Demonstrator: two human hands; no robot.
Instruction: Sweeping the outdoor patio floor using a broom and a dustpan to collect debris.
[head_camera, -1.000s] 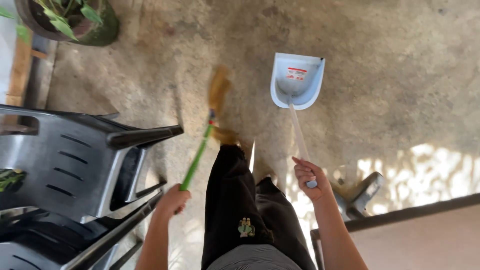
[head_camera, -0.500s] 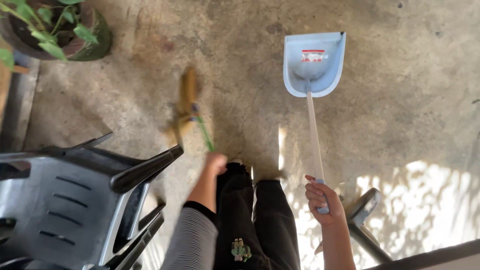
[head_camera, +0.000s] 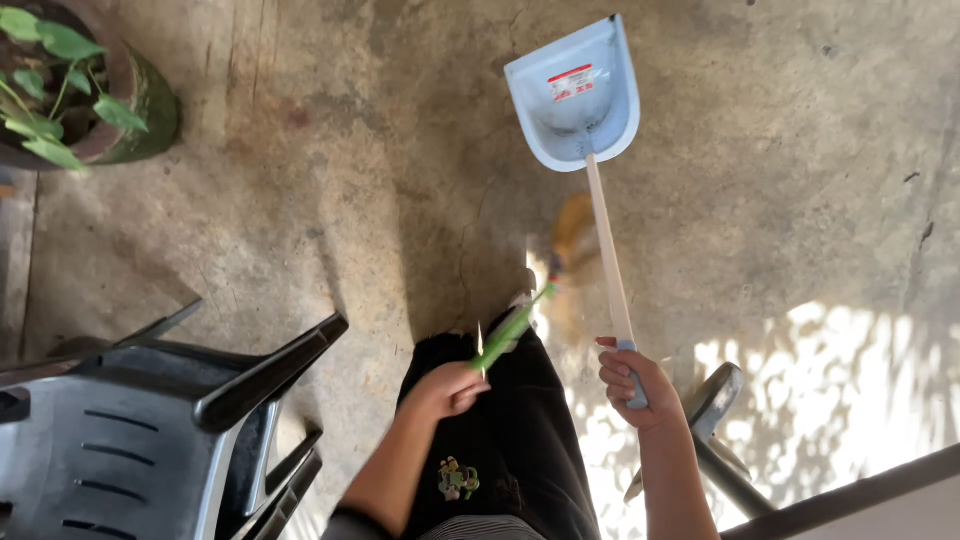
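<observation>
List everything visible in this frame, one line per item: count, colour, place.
dustpan: 1, pale blue with long pale handle, top centre on the floor
broom: 1, green handle, yellowish bristles, blurred, centre
plastic chairs: stacked, dark grey, bottom left
potted plant: 1, green leaves, top left
concrete floor: grey-brown, sunlit patches at right
left hand: grips the broom handle
right hand: grips the dustpan handle

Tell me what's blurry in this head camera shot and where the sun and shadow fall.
In the head view, the broom head is smeared by motion blur, its green handle slightly soft; the dustpan is sharp. Dappled sunlight blows out the concrete floor lower right, while the person's shadow darkens the middle. The left hand lies in shade; the right hand sits at the light's edge.
</observation>
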